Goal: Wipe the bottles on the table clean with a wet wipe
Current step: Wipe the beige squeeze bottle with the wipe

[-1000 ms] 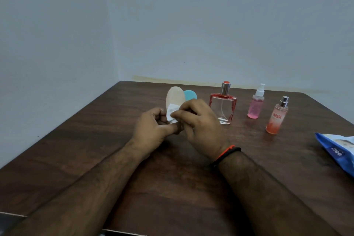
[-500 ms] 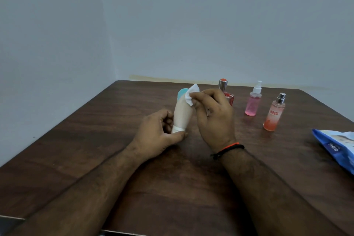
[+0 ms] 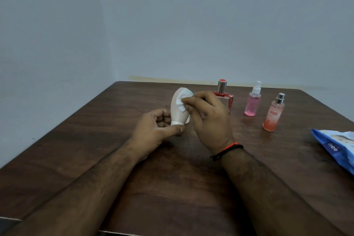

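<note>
Left hand point(image 3: 153, 130): curled around the white cap end of the beige bottle, thumb and fingers pinching it just above the table point(image 3: 95, 140).
Beige bottle point(image 3: 177, 109): held up off the wood between the two hands, left of centre; its long axis runs near upright with a slight lean, cap pointing down toward the person, the broad rounded end pointing up and away.
Wet wipe point(image 3: 181, 102): a small white folded piece pressed flat on the upper face of the beige bottle.
Right hand point(image 3: 208, 119): closed on the wet wipe, fingertips pushing it against the bottle; a red and black band point(image 3: 228, 149) sits at the wrist.
Square perfume bottle point(image 3: 223, 92): standing behind the right hand, mostly hidden by it; red-trimmed glass, silver collar, red top.
Pink spray bottle point(image 3: 252, 101): upright, white nozzle, just right of the square one.
Orange spray bottle point(image 3: 273, 115): upright, silver cap, lettering that seems to read "ENGAGE", though it is small.
Wipes pack point(image 3: 335, 145): blue, lying flat at the right edge, partly out of view.
</note>
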A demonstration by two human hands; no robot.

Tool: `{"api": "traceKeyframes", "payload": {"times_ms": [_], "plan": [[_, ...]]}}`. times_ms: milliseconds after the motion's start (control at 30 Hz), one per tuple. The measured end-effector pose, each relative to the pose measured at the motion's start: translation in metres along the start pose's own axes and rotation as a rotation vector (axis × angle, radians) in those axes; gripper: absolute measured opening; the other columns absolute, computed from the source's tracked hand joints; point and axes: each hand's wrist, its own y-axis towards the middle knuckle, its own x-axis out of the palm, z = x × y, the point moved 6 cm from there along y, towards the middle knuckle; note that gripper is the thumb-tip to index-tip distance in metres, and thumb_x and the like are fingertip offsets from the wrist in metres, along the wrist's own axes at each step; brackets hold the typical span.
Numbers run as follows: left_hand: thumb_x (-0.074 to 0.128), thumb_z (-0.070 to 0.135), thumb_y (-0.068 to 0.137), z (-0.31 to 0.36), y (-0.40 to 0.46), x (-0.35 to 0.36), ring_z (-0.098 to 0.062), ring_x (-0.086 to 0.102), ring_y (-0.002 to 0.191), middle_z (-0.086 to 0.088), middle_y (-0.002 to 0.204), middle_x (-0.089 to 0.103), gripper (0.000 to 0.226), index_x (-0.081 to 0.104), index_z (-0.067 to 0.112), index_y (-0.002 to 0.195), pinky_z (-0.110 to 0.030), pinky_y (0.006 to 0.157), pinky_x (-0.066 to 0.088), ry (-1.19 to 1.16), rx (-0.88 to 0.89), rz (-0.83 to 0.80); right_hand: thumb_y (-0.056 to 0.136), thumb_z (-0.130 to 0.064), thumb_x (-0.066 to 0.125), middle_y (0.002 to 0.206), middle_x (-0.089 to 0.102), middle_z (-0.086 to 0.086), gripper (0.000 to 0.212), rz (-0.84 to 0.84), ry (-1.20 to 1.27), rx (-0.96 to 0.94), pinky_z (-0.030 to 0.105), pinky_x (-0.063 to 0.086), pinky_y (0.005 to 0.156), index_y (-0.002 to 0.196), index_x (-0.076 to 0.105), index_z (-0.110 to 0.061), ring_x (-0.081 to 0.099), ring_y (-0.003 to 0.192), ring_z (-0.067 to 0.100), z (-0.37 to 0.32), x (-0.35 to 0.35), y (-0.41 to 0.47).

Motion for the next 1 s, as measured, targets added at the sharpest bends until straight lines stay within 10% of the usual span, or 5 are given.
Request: {"api": "traceKeyframes", "payload": {"times_ms": [333, 1000], "plan": [[0.068, 0.0, 0.083, -0.002, 0.002, 0.008, -0.036, 0.069, 0.095, -0.02, 0.107, 0.074, 0.059, 0.038, 0.009, 0.133, -0.045, 0.083, 0.055, -0.221, -0.051, -0.087, 0.089, -0.01, 0.072, 0.097, 0.066, -0.001, 0.013, 0.052, 0.203, 0.296, 0.015, 0.05, 0.071, 0.1, 0.076, -0.015, 0.063, 0.088, 0.008, 0.015, -0.002, -0.001], [0.054, -0.004, 0.092, -0.01, 0.009, -0.002, -0.02, 0.066, 0.094, -0.013, 0.112, 0.065, 0.036, 0.052, 0.0, 0.128, -0.032, 0.077, 0.059, -0.392, -0.015, -0.08, 0.082, -0.001, 0.073, 0.089, 0.065, 0.003, 0.018, -0.198, 0.104, 0.02, 0.022, 0.053, 0.075, 0.096, 0.079, -0.011, 0.062, 0.082, 0.012, -0.006, 0.014, -0.004]]}}
